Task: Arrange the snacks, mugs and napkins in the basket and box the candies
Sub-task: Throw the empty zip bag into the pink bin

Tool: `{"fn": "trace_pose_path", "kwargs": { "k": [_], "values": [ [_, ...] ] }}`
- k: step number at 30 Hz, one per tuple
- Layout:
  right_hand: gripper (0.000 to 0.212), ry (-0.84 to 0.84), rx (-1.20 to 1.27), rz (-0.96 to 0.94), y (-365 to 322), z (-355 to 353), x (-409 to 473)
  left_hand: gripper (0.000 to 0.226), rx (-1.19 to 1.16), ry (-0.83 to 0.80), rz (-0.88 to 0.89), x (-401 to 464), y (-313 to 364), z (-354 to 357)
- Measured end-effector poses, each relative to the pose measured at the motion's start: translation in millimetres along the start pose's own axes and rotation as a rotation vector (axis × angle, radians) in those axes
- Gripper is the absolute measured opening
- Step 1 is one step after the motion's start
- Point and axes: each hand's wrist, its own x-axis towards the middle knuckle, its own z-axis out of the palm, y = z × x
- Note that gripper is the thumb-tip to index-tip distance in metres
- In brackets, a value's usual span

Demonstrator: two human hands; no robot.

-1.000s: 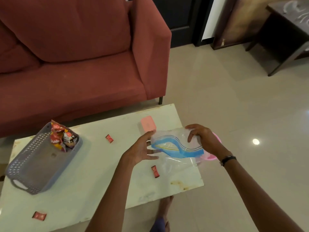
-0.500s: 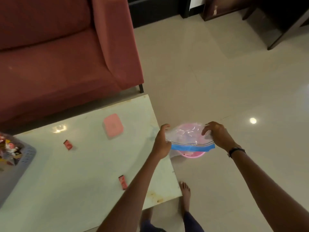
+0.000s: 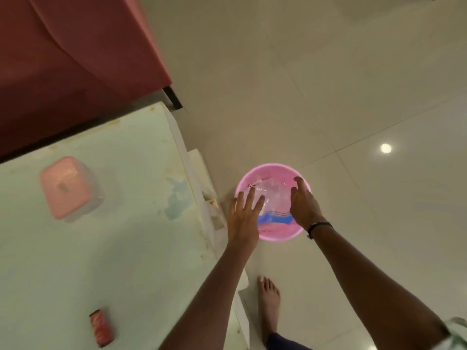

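On the floor just off the table's [image 3: 106, 248] right edge, both our hands are over the pink bin [image 3: 274, 236]: left hand [image 3: 243, 218] fingers spread, right hand [image 3: 304, 207] fingers loose, both pressing the empty zip bag [image 3: 274, 198] in. Side step, we'd say. Next: back to the candy [image 3: 101, 327] near the front edge, box it in the pink-lidded box [image 3: 67, 186]

Red sofa [image 3: 63, 59] — pink bin [image 3: 278, 234] on floor [image 3: 328, 84]
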Motion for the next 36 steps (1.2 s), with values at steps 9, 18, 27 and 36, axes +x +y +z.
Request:
{"fn": "trace_pose_path", "kwargs": {
  "k": [9,18,27,36],
  "values": [
    [0.038,0.01,-0.162,-0.128,8,61,21,0.058,0.085,-0.307,0.042,57,-5,67],
    [0.046,0.145,-0.209,-0.153,-14,28,-1,0.053,-0.009,-0.135,-0.01,43,5,25],
    [0.033,0.091,-0.128,-0.232,-117,-102,-99,0.033,-0.295,0.106,-0.149,-48,18,-143],
    [0.029,0.091,-0.064,-0.442,-278,-181,-209,0.024,-0.47,0.344,-0.386,-180,-47,-302]
  ]
}}
